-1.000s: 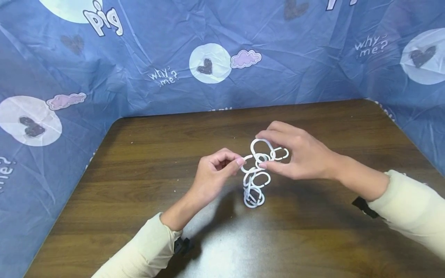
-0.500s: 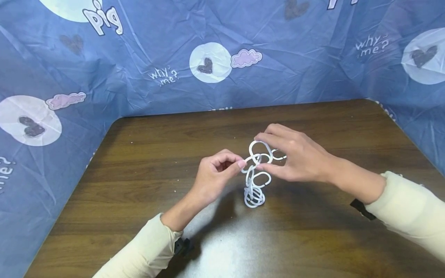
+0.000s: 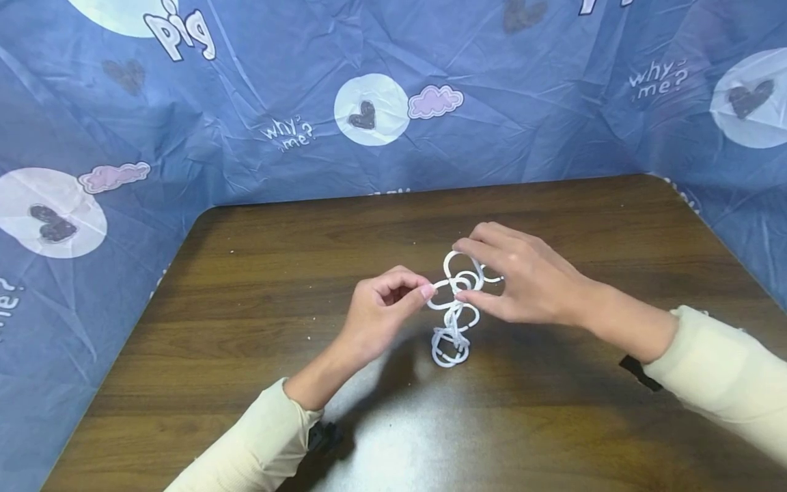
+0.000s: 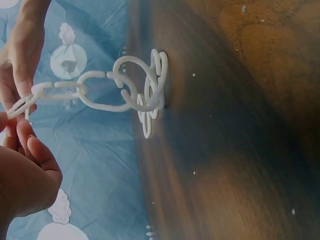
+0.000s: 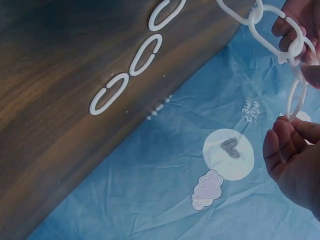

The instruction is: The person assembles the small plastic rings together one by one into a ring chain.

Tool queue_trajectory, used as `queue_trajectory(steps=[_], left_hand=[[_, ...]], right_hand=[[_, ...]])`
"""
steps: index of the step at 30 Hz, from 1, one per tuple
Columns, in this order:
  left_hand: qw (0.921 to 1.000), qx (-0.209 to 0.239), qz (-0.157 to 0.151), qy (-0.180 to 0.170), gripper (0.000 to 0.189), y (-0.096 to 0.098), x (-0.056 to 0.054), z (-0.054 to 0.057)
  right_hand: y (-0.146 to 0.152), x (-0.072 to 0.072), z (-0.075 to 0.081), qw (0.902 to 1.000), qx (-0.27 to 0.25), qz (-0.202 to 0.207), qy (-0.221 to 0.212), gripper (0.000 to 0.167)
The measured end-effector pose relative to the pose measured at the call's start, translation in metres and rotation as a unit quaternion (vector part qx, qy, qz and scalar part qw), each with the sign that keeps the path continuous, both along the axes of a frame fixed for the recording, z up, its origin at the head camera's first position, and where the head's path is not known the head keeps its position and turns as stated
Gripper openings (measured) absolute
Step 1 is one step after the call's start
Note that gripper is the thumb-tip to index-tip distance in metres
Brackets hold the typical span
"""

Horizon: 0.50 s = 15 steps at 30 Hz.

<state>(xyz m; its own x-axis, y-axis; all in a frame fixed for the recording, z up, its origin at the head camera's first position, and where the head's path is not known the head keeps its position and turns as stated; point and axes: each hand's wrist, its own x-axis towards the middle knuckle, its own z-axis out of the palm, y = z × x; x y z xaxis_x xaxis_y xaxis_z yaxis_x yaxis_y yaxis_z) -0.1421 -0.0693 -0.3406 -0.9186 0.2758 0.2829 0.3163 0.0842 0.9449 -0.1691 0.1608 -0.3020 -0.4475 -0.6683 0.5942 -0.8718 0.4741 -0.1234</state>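
Between the two hands is a chain of white plastic links [image 4: 105, 107], oval with a small gap in each. My left hand [image 3: 381, 311] pinches one link [image 3: 441, 307] between thumb and index fingertip. My right hand [image 3: 525, 277] holds another link [image 5: 290, 100] by thumb and fingertips, close to the left hand. The chain hangs from there, and its lower end rests in a small heap [image 3: 450, 354] on the table. In the right wrist view the left fingers [image 5: 305, 25] overlap the upper links. Where the two held links meet is partly hidden by the fingers.
The dark wooden table [image 3: 277, 260] carries several separate white links [image 5: 146, 55] lying in a row, partly behind the right hand in the head view. A blue printed cloth [image 3: 492, 41] hangs around the table's far and side edges.
The hanging part of the chain has swung to the right above its heap. My right hand has come slightly nearer and covers more of the loose link behind it. The left hand stays nearly still.
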Motion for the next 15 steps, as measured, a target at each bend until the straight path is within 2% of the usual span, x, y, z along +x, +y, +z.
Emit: queue_trajectory(steps=[3, 6, 11, 15], left_hand=[[1.0000, -0.001, 0.002, -0.007, 0.009, -0.0004, 0.0002, -0.0014], [0.9999, -0.002, -0.001, -0.013, 0.009, -0.0007, 0.0001, -0.0025], [0.9998, 0.003, -0.003, -0.019, 0.011, -0.0017, -0.0005, -0.0042], [0.9999, 0.010, 0.008, -0.011, 0.012, -0.0021, -0.0021, -0.0039]], right_hand=[[0.0029, -0.0015, 0.0000, 0.9996, -0.020, -0.021, -0.006, 0.050], [0.0036, -0.0030, 0.0005, 0.9986, -0.048, -0.024, 0.003, 0.050], [0.0006, -0.0027, 0.0010, 0.9964, -0.083, 0.007, 0.019, 0.050], [-0.0025, 0.0002, -0.0001, 0.9950, -0.090, 0.045, 0.005, 0.051]])
